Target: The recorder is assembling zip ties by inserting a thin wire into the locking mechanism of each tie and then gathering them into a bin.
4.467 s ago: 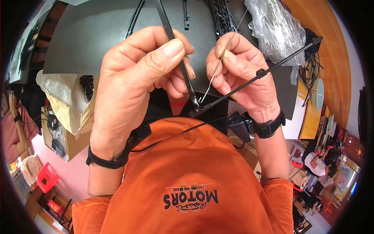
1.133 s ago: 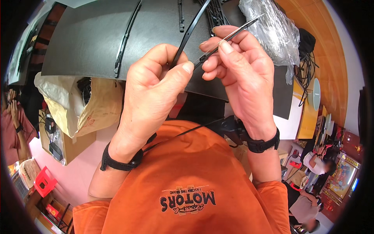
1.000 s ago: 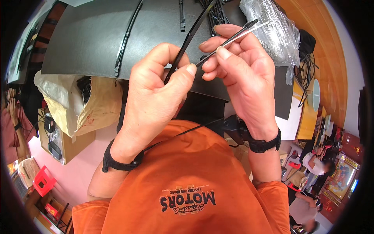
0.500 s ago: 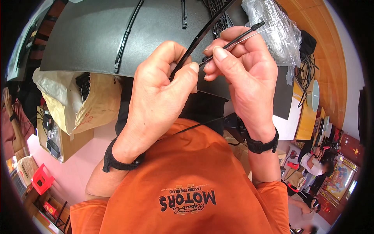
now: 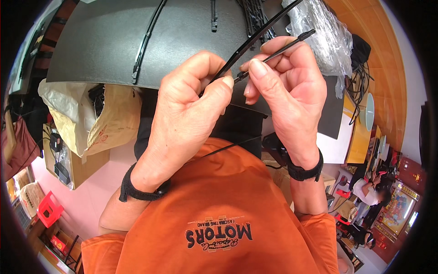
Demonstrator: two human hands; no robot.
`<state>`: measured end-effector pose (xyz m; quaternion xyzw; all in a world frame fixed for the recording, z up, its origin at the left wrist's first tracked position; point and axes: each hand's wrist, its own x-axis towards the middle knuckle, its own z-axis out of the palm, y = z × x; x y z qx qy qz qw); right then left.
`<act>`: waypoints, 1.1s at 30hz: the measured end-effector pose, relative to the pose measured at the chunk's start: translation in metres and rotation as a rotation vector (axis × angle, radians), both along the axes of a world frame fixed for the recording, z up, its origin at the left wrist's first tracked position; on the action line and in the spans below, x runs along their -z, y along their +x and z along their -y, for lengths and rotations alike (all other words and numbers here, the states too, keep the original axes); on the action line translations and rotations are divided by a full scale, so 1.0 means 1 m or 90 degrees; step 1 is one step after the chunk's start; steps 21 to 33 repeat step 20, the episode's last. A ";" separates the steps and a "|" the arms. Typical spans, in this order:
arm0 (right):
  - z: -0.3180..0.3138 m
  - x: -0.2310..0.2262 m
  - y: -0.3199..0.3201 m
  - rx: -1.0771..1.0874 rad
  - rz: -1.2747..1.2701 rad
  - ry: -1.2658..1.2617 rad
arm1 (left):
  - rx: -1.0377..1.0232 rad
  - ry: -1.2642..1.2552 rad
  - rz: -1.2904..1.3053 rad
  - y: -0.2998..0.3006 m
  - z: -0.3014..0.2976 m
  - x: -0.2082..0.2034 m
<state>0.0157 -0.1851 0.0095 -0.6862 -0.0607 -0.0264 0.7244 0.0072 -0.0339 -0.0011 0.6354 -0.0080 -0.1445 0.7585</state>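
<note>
My left hand (image 5: 187, 114) is closed around a long black wiper blade (image 5: 255, 36) that rises to the upper right over the table. My right hand (image 5: 285, 86) pinches a thin black strip (image 5: 287, 47) between thumb and fingers, its tip close to my left thumb. Both hands are held together above my orange shirt, in front of the dark grey table top (image 5: 109, 41).
Another black wiper blade (image 5: 147, 39) lies on the table, with a short black piece (image 5: 213, 16) and more blades farther back. A clear plastic bag (image 5: 319, 32) sits at the right. A cardboard box with a beige bag (image 5: 96, 123) stands lower left. A person sits far right.
Earlier my hands were lower with a thin metal strip and blade crossed. They have risen and closed together; the right hand now pinches the thin strip next to the left thumb.
</note>
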 end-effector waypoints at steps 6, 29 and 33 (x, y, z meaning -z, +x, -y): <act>-0.002 -0.002 -0.002 0.037 -0.001 -0.001 | -0.020 -0.005 0.005 -0.002 0.006 -0.004; 0.023 -0.020 0.069 -0.153 -0.023 -0.547 | -0.120 0.291 0.091 0.025 -0.056 -0.011; 0.023 -0.020 0.069 -0.153 -0.023 -0.547 | -0.120 0.291 0.091 0.025 -0.056 -0.011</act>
